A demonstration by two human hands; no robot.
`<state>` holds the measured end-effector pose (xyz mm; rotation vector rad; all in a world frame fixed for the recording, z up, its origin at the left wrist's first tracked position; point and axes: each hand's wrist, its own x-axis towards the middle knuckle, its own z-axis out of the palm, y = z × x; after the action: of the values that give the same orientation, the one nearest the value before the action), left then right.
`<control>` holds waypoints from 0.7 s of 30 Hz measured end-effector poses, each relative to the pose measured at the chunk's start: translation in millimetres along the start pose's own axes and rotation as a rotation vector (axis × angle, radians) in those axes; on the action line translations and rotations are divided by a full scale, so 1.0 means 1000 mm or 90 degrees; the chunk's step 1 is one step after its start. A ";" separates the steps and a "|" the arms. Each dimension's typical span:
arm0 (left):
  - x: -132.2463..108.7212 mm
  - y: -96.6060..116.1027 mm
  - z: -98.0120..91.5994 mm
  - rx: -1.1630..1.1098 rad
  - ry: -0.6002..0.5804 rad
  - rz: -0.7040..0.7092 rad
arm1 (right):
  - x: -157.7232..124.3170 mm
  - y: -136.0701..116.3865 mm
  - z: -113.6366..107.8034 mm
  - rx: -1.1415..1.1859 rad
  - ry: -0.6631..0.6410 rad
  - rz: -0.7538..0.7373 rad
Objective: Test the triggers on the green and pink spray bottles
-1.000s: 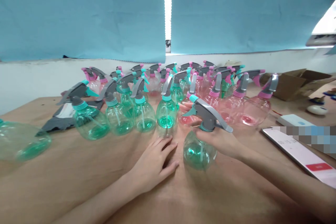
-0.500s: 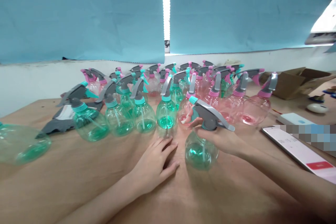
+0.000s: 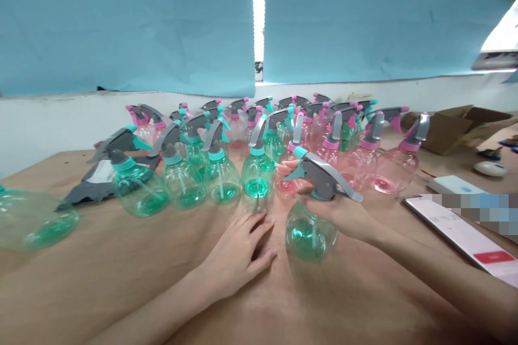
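The right hand (image 3: 343,215) is wrapped around the neck of a green spray bottle (image 3: 311,242), just below its grey head, with the fingers reaching forward by the teal trigger; whether they squeeze that trigger I cannot tell. The held bottle is upright, nozzle facing forward and left, green liquid low inside; whether its base touches the wooden table (image 3: 121,291) is hard to tell. To the left of the held bottle, and apart from it, the left hand (image 3: 238,250) lies palm down on the wood, fingers loosely spread. Just behind the held bottle stands a pink spray bottle (image 3: 284,186), and behind it to the left a teal-collared bottle (image 3: 257,183); more pink and green ones crowd farther back. Well to its left lies a dark grey bag (image 3: 91,188). To its right lies a phone (image 3: 453,229), with a cardboard box (image 3: 449,135) farther behind on that side.
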<state>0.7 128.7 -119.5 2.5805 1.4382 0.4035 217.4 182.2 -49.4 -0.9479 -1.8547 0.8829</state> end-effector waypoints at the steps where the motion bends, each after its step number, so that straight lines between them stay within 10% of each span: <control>1: 0.000 0.000 0.000 0.000 0.001 -0.001 | 0.000 0.000 0.001 -0.006 0.011 -0.004; 21: 0.000 0.000 0.000 -0.008 0.007 0.003 | 0.001 -0.004 0.003 0.012 -0.014 -0.019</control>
<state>0.8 128.9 -119.1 2.5757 1.4285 0.4266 213.4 180.4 -46.4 -0.9008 -1.8711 0.8934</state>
